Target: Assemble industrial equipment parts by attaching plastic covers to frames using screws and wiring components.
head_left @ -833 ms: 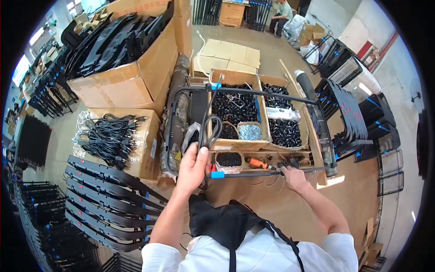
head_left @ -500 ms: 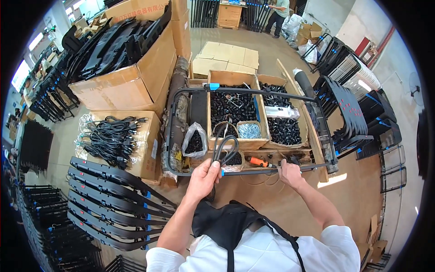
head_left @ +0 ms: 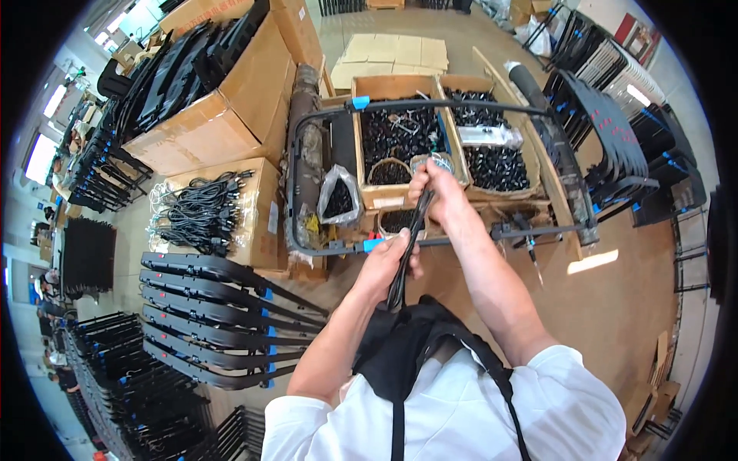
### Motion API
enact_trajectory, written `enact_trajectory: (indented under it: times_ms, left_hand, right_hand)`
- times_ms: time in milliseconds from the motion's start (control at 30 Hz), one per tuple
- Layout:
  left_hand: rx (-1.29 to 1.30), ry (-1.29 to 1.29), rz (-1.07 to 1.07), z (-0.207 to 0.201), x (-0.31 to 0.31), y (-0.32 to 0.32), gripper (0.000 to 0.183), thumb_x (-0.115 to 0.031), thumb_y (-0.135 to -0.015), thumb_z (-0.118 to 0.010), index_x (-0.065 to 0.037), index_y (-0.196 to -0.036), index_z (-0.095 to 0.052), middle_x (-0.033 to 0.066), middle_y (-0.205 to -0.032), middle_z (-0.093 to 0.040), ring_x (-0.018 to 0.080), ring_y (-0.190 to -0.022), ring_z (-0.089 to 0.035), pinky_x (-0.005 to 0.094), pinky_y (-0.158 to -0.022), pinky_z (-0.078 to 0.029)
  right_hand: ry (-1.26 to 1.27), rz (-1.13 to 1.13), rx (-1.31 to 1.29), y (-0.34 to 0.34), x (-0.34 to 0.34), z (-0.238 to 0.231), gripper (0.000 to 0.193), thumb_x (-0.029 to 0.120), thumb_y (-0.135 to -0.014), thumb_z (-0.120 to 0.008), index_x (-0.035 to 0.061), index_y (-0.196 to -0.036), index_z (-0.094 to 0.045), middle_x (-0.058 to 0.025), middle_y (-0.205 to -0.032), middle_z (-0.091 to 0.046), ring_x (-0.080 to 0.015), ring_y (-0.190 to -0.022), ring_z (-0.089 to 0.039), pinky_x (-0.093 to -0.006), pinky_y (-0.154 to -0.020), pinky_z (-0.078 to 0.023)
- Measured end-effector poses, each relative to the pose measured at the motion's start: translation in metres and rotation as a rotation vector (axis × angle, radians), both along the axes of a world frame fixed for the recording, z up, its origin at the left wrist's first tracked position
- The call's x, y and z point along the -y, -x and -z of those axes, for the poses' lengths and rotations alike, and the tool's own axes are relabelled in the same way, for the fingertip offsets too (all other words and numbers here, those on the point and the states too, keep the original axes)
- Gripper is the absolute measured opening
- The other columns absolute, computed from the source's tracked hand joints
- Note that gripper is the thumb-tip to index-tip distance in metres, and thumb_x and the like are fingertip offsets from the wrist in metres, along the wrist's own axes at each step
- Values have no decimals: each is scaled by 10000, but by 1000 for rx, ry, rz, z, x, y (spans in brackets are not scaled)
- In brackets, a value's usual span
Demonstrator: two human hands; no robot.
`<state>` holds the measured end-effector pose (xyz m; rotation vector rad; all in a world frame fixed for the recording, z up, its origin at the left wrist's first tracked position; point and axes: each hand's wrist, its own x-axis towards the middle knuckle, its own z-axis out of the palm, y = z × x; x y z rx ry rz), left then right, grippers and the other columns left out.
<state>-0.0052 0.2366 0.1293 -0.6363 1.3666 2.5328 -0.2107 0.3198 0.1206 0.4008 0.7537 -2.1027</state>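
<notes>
The near cord [head_left: 417, 220] looks smooth and rubbery. The big far-left box [head_left: 192, 137] is dull cardboard. The right plank [head_left: 556, 192] looks like plain wood.

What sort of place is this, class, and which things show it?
Probably an assembly workshop: an open box of small black parts, a heap of black power cords, and matching black frames stacked together.

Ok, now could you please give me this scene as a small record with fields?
Left hand: holds long black flexible cable bundle, lower part
Right hand: holds same bundle, higher up
Frame: rounded rectangular black tubular frame with blue patches
Seen through frame: brown open box of small black parts
Left side: brown cardboard box with black cables
</notes>
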Motion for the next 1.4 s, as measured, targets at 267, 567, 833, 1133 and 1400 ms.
enact_trajectory:
  times_ms: [267, 567, 833, 1133, 1400]
  left_hand:
    - [44, -280, 71, -10, -40, -24, 422, -470, -1132, -451, -113, -930, -547, 55, -886, -627, 212, -794, -708, 345, -709, -602]
    - [35, 149, 137, 6, -67, -62, 427, -428, -1142, -440, -68, -975, -601, 34, -829, -638, 167, -728, -622, 326, -723, -533]
    - [-298, 1347, -406, -21, -29, -66, 454, -84, -948, -680, 9, -1383, -589, 240, -1410, -600, 413, -1358, -546, 479, -1158, -421]
    - [-474, 725, -177, -73, -25, -44, 474, -174, -1044, -683, 13, -1453, -532, 135, -1276, -705, 199, -1202, -659, 345, -1043, -512]
    - [-363, -203, -502, -44, -59, -74, 351, -363, -1137, -508, -37, -1185, -630, 9, -744, -560, 135, -575, -507, 314, -581, -474]
  right_hand:
    - [-130, 284, -45, 101, -43, -22, 281, 282, -1127, -398, 102, -934, -494, 52, -569, -339, -95, -429, -264, -283, -418, -197]
    - [-358, 314, -386, 80, -67, -59, 344, 367, -1132, -475, 95, -947, -577, 78, -635, -381, -88, -485, -306, -266, -446, -258]
    - [-234, -280, -667, -73, -128, -98, 325, 360, -1128, -505, 60, -1143, -629, 98, -682, -358, -25, -558, -277, -217, -475, -220]
    - [85, -576, -661, -142, -158, -91, 321, 329, -1136, -502, 40, -1154, -639, 98, -691, -375, -17, -582, -283, -211, -508, -235]
    - [-41, -753, -691, -152, -180, -56, 322, 316, -1132, -506, 32, -1116, -656, 96, -678, -366, -26, -581, -280, -229, -521, -234]
